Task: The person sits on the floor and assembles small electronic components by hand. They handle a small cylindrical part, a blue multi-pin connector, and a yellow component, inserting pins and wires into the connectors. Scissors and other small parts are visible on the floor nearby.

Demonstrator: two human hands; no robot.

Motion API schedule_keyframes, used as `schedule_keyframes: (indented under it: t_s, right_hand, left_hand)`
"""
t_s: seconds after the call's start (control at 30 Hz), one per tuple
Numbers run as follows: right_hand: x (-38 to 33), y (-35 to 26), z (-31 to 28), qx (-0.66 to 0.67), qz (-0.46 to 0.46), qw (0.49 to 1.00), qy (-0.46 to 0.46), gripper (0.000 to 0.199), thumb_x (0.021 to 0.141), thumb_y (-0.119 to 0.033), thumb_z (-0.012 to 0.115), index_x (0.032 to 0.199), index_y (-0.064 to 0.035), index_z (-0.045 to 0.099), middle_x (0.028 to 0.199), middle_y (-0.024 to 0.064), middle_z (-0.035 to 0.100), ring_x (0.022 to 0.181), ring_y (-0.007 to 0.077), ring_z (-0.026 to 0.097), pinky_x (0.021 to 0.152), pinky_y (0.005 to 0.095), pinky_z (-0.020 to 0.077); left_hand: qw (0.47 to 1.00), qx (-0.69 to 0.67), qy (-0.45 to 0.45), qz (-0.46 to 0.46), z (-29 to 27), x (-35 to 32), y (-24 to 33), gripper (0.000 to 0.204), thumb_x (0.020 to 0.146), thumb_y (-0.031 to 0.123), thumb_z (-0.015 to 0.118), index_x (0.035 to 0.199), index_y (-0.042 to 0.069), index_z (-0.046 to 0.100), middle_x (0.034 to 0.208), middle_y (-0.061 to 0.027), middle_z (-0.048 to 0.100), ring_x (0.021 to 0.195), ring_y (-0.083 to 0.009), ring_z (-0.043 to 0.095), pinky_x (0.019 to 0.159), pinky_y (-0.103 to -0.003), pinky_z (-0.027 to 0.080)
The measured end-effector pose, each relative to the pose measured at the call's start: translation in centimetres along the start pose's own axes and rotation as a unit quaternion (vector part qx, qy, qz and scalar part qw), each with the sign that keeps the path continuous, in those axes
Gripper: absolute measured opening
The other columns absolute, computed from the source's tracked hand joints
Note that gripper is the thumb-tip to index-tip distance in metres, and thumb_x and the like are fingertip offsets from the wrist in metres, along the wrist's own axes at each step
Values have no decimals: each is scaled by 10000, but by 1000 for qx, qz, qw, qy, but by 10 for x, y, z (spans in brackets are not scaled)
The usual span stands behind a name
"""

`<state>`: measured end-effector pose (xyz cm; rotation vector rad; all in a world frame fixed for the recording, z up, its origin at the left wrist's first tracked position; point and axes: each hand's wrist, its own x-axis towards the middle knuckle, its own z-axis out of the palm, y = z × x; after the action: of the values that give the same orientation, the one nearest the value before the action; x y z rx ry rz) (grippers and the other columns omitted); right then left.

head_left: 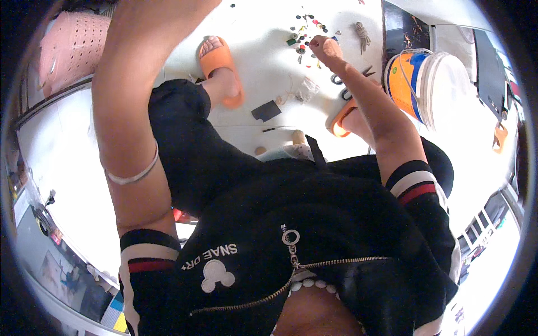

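Your right hand (328, 49) is beside the scattered small buttons (302, 49) on the white floor (259, 61), fingers (315, 42) curled together; whether they pinch one, I cannot tell. Your left hand is out of view.

Smooth, glossy white floor (263, 61) here, and across it little scattered pieces (315, 22) that look like hard plastic. Rough, fibrous cord (363, 36) in a bundle — then a crinkled, see-through plastic wrap (306, 89), glinting. Smooth plastic on the bucket (417, 89), matt, rubbery orange slippers (216, 59). And the black top (336, 213) — matt cloth, crossed by metallic zip teeth (347, 261).
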<state>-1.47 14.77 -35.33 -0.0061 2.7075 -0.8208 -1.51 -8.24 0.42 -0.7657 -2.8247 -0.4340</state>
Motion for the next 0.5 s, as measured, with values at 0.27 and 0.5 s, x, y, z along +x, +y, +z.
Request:
schedule_keyframes:
  t_s: [0.27, 0.5]
  right_hand:
    - [1, -6, 52, -64, -9, 997, -33, 236, 767, -180, 568, 988, -100, 545, 1017, 172, 523, 881, 323, 568, 747, 411, 466]
    - [0, 16, 63, -10, -32, 999, 9, 239, 757, -117, 520, 990, -71, 491, 960, 196, 528, 828, 354, 571, 724, 430, 465]
  left_hand:
    - [978, 119, -138, -104, 14, 4, 9, 360, 711, 107, 660, 1013, -49, 541, 848, -193, 601, 756, -299, 593, 687, -334, 461]
    - [991, 59, -103, -54, 12, 13, 25, 326, 724, 81, 634, 1006, -55, 540, 873, -212, 590, 764, -321, 590, 685, -351, 462]
